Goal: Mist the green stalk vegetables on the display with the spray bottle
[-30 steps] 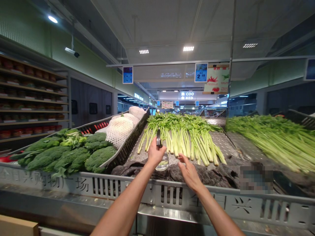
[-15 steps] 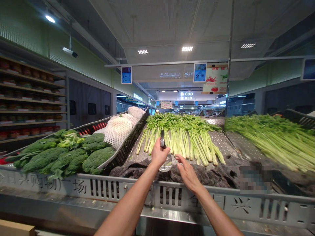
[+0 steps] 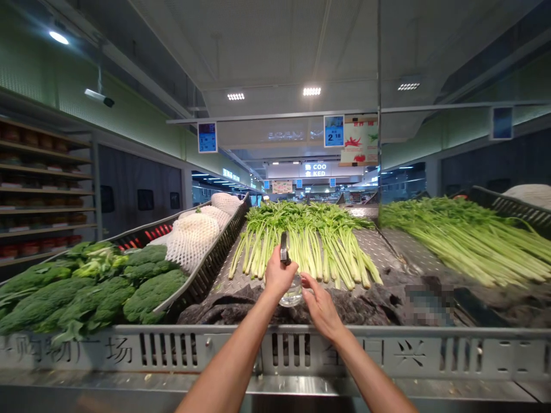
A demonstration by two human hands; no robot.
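Observation:
My left hand [image 3: 278, 274] is wrapped round the neck of a spray bottle [image 3: 291, 296], held upright. Its dark spray head shows above my fingers, and its clear body hangs below them. Just right of the bottle is my right hand [image 3: 319, 303], fingers stretched out and slightly bent. Those fingertips are at the bottle's side; whether they touch it I cannot tell. Beyond both hands, a row of celery [image 3: 301, 246] lies on a sloping metal display, stalk ends towards me. Dark crumpled cloth [image 3: 241, 305] runs along the front below the celery.
Broccoli [image 3: 99, 292] fills the left section, with foam-netted produce [image 3: 193, 235] behind it. A black slatted divider [image 3: 215, 258] separates this from the celery. A grey slatted rail [image 3: 189, 349] spans the front. The mirror [image 3: 430, 149] at right reflects celery. Price signs [image 3: 334, 131] hang above.
My right hand has moved left, closer to the spray bottle. My left hand keeps its grip on the bottle. The view has turned slightly to the right.

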